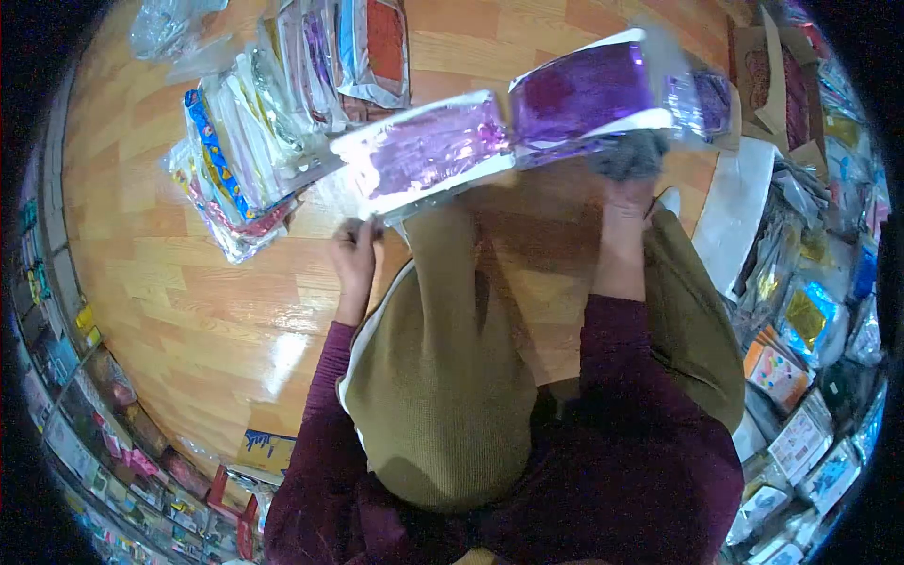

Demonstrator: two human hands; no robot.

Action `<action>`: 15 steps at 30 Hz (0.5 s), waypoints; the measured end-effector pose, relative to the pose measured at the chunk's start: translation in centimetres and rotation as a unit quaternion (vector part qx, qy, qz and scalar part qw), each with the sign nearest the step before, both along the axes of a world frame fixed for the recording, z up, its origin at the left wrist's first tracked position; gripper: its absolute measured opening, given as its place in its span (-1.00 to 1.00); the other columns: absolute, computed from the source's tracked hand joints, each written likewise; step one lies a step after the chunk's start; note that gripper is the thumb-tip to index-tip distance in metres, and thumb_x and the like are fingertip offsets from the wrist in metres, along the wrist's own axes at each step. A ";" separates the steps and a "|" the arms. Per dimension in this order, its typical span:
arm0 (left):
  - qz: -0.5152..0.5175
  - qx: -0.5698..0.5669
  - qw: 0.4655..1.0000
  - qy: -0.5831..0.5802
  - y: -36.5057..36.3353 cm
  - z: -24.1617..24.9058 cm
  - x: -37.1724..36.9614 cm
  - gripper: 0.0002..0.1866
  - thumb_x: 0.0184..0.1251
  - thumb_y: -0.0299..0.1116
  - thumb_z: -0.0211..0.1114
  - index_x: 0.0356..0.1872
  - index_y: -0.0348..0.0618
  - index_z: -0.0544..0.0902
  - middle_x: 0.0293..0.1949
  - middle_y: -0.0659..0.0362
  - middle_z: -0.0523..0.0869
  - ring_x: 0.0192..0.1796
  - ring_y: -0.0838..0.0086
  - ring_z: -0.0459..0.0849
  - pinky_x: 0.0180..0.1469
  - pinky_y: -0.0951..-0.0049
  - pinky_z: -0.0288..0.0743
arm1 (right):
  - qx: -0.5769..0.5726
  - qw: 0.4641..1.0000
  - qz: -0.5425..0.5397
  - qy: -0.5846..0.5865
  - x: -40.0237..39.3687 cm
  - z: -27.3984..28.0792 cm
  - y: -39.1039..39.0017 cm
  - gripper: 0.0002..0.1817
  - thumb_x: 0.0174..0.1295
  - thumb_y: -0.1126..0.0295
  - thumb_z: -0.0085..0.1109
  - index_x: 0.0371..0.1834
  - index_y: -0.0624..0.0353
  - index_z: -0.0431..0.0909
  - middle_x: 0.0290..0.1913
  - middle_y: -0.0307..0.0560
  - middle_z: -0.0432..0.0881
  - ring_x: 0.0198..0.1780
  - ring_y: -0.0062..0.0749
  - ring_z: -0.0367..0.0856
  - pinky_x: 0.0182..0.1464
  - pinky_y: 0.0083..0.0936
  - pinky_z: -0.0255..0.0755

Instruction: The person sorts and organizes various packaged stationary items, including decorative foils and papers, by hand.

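Observation:
A shiny light purple foil packet [433,151] in clear plastic with white edges is raised in front of my knees. My left hand [355,252] is closed, its fingertips pinching the plastic at the packet's lower left corner. Beside it on the right, a darker purple foil packet [584,94] is held up at a slant, nearly touching the first. My right hand [628,193] is wrapped in or gripping a dark grey cloth [631,155], smeared by motion, against the lower edge of the dark packet. Most of its fingers are hidden by the cloth.
Stacked plastic-wrapped packets [250,132] lie on the wooden floor [188,311] at upper left. An open cardboard box [758,89] stands at upper right. Many packaged goods [800,320] line the right side, and filled shelves [85,395] curve along the left.

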State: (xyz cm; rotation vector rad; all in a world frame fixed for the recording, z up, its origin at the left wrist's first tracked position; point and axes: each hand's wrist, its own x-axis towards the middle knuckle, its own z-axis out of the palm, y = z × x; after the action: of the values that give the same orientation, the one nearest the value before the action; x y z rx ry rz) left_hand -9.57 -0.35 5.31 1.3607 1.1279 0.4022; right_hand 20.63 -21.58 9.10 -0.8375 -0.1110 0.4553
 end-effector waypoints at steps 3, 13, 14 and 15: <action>-0.130 -0.025 0.968 0.213 -0.4 1.1 -0.3 -0.70 0.18 -0.36 0.18 -0.70 -0.28 0.49 -0.78 0.18 0.49 -0.69 0.51 0.47 -0.62 0.53 0.32 | -0.141 0.986 -0.082 -0.029 -1.1 -4.5 1.1 -0.82 0.07 0.53 0.11 -0.23 0.12 0.48 -0.40 -0.26 0.52 -0.53 -0.57 0.47 -0.60 -0.63 0.38; -0.372 0.207 0.905 -0.011 4.2 -1.5 16.8 -0.67 0.18 -0.24 0.13 -0.15 -0.31 0.50 -0.20 -0.13 0.58 -0.15 0.08 0.56 -0.08 0.28 0.39 | -0.126 0.988 -0.058 -0.064 -2.8 -1.6 2.4 -0.76 0.05 0.57 0.16 -0.17 0.21 0.47 -0.27 -0.22 0.54 -0.34 -0.50 0.54 -0.36 -0.53 0.50; -0.369 0.203 0.907 -0.016 4.4 -3.6 18.6 -0.67 0.18 -0.24 0.13 -0.15 -0.31 0.50 -0.20 -0.13 0.58 -0.15 0.08 0.56 -0.08 0.28 0.39 | -0.132 0.987 -0.055 -0.067 -3.0 -0.9 2.6 -0.76 0.05 0.57 0.16 -0.17 0.21 0.47 -0.27 -0.22 0.54 -0.34 -0.50 0.54 -0.36 -0.53 0.50; -0.392 0.192 0.900 0.009 4.4 -6.3 20.0 -0.61 0.17 -0.16 0.14 -0.18 -0.33 0.51 -0.22 -0.13 0.59 -0.16 0.11 0.57 -0.09 0.30 0.39 | -0.103 0.991 -0.036 -0.080 -3.4 0.0 2.9 -0.75 0.05 0.57 0.15 -0.16 0.21 0.47 -0.26 -0.21 0.54 -0.33 -0.48 0.54 -0.35 -0.53 0.50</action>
State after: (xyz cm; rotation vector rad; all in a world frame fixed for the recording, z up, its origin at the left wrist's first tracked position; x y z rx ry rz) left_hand 10.46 4.03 -1.03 2.0351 0.4366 0.0087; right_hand 17.24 -18.64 9.06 -1.0772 -0.1829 0.3355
